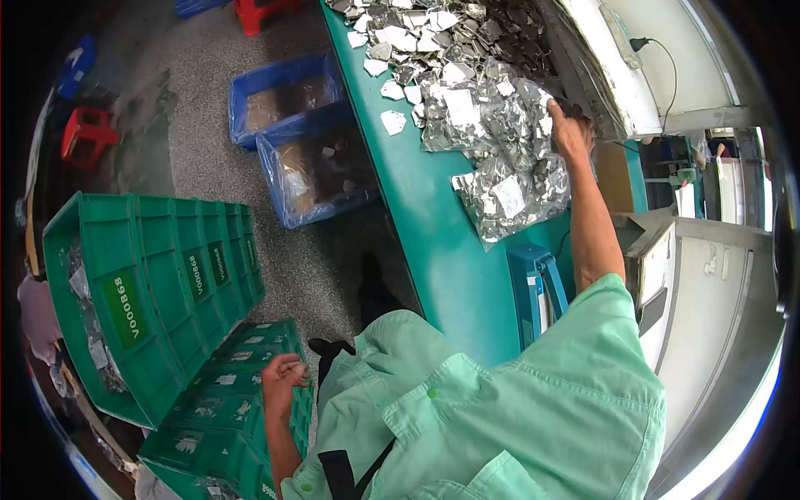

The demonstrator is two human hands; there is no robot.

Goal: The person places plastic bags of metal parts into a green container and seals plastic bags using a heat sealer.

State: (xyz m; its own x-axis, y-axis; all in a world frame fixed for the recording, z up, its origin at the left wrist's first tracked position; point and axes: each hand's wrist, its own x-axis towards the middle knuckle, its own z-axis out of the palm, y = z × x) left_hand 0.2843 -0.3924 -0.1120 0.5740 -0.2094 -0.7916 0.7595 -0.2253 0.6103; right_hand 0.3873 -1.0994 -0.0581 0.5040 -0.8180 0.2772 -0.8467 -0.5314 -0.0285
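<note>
My right hand [570, 132] reaches to the far right side of the green table [442, 275] and touches the edge of a clear plastic bag [500, 108] filled with shiny broken pieces; its fingers are partly hidden at the bag. A second filled bag [508, 196] with a white label lies nearer to me. Loose silvery pieces [408, 37] are heaped behind the bags. Low at my side, beside the stacked green crates, my left hand [285, 372] hangs with its fingers curled; whether something small is in them is unclear.
A blue device [536, 292] stands on the table's near right part. Blue lined bins [321, 187] sit on the floor left of the table. Green crates [167, 275] are stacked at the left. Red stools [88, 136] stand farther off.
</note>
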